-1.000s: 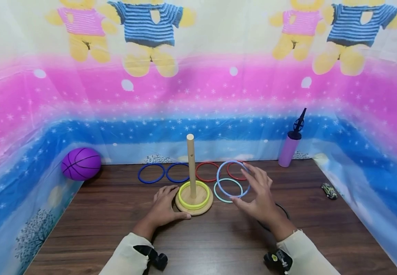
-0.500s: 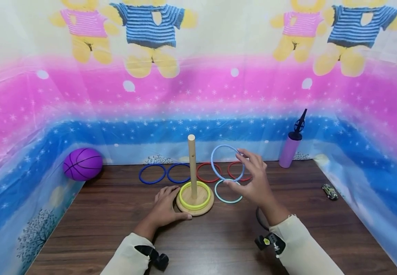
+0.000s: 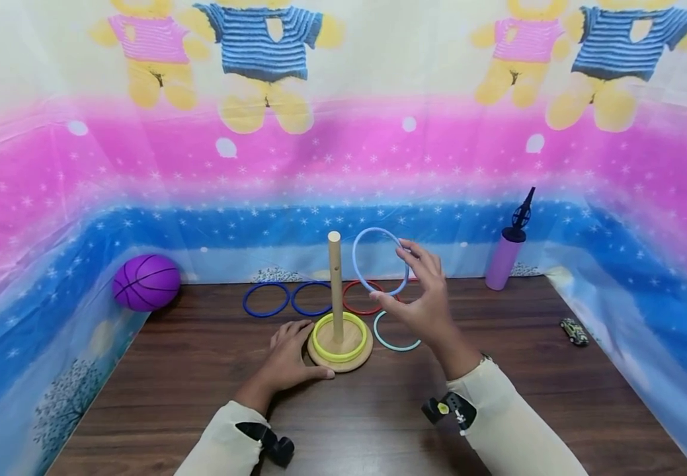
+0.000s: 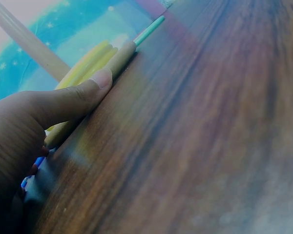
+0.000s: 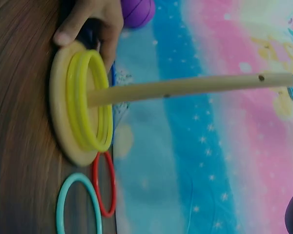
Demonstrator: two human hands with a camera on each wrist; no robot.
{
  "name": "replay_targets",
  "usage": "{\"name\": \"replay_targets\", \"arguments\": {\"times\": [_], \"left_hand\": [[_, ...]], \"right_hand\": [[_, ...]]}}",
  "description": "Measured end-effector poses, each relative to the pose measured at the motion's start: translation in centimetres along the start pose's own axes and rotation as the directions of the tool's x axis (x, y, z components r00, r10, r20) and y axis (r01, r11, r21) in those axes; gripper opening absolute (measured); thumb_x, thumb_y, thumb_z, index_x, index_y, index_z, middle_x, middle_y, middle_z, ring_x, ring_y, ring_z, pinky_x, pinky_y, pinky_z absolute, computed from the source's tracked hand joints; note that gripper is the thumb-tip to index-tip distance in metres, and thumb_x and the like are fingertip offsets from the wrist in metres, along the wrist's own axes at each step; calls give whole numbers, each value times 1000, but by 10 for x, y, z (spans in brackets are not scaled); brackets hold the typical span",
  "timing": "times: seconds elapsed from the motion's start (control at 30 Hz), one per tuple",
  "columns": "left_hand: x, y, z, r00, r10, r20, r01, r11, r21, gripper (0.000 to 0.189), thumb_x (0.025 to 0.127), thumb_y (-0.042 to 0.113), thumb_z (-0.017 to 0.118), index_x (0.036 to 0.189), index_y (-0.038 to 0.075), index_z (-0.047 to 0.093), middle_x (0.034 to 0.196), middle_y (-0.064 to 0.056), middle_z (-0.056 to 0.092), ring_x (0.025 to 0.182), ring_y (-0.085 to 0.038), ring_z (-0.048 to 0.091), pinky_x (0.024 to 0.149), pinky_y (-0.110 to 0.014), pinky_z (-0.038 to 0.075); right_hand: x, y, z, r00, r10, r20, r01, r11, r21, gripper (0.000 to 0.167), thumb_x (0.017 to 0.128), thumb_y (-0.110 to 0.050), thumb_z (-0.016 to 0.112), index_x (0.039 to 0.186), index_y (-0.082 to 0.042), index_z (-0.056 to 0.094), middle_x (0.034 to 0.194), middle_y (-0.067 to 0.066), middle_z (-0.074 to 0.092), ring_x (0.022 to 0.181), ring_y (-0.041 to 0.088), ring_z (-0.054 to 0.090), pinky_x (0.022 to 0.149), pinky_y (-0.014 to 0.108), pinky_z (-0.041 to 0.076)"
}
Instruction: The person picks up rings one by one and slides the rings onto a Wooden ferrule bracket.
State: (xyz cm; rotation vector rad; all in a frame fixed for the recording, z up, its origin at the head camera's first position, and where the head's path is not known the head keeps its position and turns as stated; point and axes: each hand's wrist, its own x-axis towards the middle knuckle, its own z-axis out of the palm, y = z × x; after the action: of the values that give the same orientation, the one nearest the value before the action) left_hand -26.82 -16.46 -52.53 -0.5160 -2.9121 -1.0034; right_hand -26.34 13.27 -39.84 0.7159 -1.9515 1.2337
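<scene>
A wooden peg stand [image 3: 336, 284] rises upright from a round base, with two yellow rings [image 5: 79, 107] lying around the foot of the peg. My left hand [image 3: 288, 357] grips the left side of that base; the left wrist view shows its thumb [image 4: 80, 100] against the edge. Thumb and fingers of my right hand [image 3: 429, 311] pinch a light blue ring [image 3: 355, 264] by its right side. This ring is held up on edge in the air, right of the peg's upper part and apart from it. The right wrist view does not show the held ring.
Behind the stand lie two dark blue rings [image 3: 244, 304] and red rings [image 3: 355, 311], one mostly hidden. A mint ring [image 3: 399, 350] lies right of the base. Further out are a purple ball [image 3: 147, 283], a pink pump [image 3: 502, 263] and a toy car [image 3: 574, 332].
My right hand has moved up and to the left with the light blue ring, bringing it closer to the peg's top. The left hand stays on the base.
</scene>
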Motion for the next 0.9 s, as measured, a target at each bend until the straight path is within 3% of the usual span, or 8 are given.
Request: {"name": "replay_targets", "arguments": {"times": [0.1, 0.23, 0.33, 0.57, 0.77, 0.9], "left_hand": [[1, 0, 1, 1000, 3, 1, -3, 1000, 2, 115, 75, 66, 95, 166, 10, 49, 170, -14, 47, 161, -45, 32, 129, -75, 19], [2, 1, 2, 1000, 8, 0, -8, 1000, 12, 116, 75, 65, 95, 165, 9, 48, 170, -15, 47, 160, -46, 32, 128, -75, 20], [1, 1, 1, 1000, 11, -3, -11, 1000, 16, 116, 75, 64, 95, 165, 8, 48, 170, -16, 47, 160, -47, 32, 128, -76, 21], [1, -1, 1, 1000, 9, 2, -9, 999, 40, 116, 76, 65, 95, 165, 8, 49, 169, -16, 47, 160, -48, 33, 127, -76, 22], [2, -2, 1, 1000, 18, -4, -17, 999, 32, 115, 76, 65, 95, 165, 8, 49, 169, -16, 48, 160, -47, 33, 127, -76, 22], [2, 0, 1, 1000, 14, 0, -14, 999, 41, 116, 75, 65, 95, 165, 8, 49, 169, -16, 48, 160, -48, 33, 127, -76, 22]], "right_hand": [[6, -7, 7, 999, -2, -35, 2, 1000, 3, 85, 88, -58, 89, 150, -4, 67, 161, 21, 56, 149, 46, 42, 110, 72, 25], [15, -18, 13, 999, 6, -41, -6, 1000, -7, 84, 86, -46, 94, 152, -3, 65, 164, 18, 54, 151, 43, 41, 116, 81, 17], [22, -24, 18, 1000, 8, -28, -8, 1000, -12, 85, 81, -19, 98, 156, -5, 61, 166, 14, 52, 154, 39, 39, 118, 81, 13], [27, -30, 34, 1000, 9, 24, -8, 999, -43, 86, 80, -19, 98, 154, 1, 60, 165, 17, 53, 151, 41, 42, 118, 78, 19], [28, -35, 43, 983, 117, 142, -107, 991, -81, 94, 83, -32, 97, 162, -5, 53, 169, 15, 49, 154, 36, 39, 120, 81, 14], [22, -33, 47, 960, 198, 199, -174, 976, -134, 98, 84, -39, 97, 164, -7, 51, 169, 13, 49, 154, 35, 40, 119, 79, 20]]}}
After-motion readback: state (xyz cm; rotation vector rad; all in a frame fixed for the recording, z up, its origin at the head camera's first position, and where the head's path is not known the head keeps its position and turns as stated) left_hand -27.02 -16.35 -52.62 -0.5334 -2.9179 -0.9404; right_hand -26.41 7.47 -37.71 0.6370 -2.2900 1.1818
